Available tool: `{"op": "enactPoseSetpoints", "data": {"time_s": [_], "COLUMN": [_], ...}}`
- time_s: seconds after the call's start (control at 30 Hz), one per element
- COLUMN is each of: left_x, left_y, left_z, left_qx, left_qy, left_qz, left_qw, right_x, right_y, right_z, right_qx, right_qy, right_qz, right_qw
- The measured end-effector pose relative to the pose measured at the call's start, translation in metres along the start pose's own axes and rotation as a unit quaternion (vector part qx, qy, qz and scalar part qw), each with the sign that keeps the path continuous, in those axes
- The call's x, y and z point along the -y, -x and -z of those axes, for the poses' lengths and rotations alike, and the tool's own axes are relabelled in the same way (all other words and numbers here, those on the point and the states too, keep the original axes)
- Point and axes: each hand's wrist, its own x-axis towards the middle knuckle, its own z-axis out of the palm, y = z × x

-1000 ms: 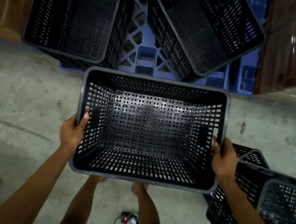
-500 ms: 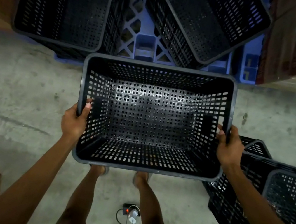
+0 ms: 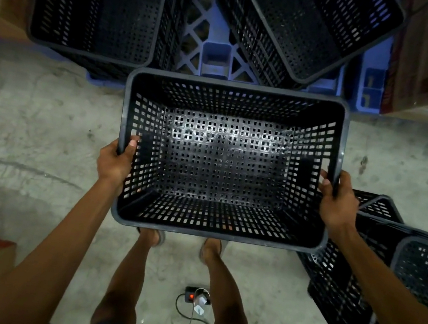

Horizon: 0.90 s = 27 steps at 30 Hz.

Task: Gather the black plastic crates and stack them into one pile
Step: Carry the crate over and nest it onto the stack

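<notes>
An empty black perforated plastic crate [image 3: 224, 160] is gripped at its short rims by the left hand [image 3: 114, 163] and right hand [image 3: 336, 202]. Bare concrete floor [image 3: 31, 119] is left open on the left. The crate is held higher than a second ago.

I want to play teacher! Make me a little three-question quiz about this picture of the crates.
1. True or false: both hands hold the same crate.
2. Pick one. The blue pallet lies (A) under the crates at the top, (B) inside the held crate, (C) on the cardboard box.
3. Fill in: the held crate is ____ inside.

Key
1. True: the left hand and the right hand grip opposite short sides of the held crate.
2. A: the blue pallet shows between the upright crate and the tilted crate.
3. Empty.
</notes>
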Motion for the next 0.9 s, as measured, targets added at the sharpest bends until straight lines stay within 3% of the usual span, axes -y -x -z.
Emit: {"op": "enactPoseSetpoints", "data": {"time_s": [0.07,0.17,0.27,0.53,0.9], "left_x": [0.0,0.005,0.004,0.015,0.008], "left_y": [0.003,0.01,0.015,0.007,0.013], "left_z": [-0.002,0.0,0.002,-0.003,0.002], "left_qx": [-0.017,-0.041,-0.053,-0.107,-0.097], "left_qy": [-0.051,-0.165,-0.203,-0.25,-0.256], "left_qz": [-0.031,-0.144,-0.201,-0.249,-0.27], "left_qw": [0.998,0.975,0.957,0.93,0.923], "right_x": [0.0,-0.001,-0.002,-0.01,-0.001], "right_y": [0.0,0.0,0.002,0.003,0.011], "right_z": [0.002,0.003,0.001,-0.023,-0.017], "right_qx": [0.003,-0.005,-0.016,-0.105,-0.135], "right_qy": [0.01,0.049,0.094,0.095,0.094], "right_qz": [0.007,0.038,0.061,0.111,0.118], "right_qw": [1.0,0.998,0.994,0.984,0.979]}}
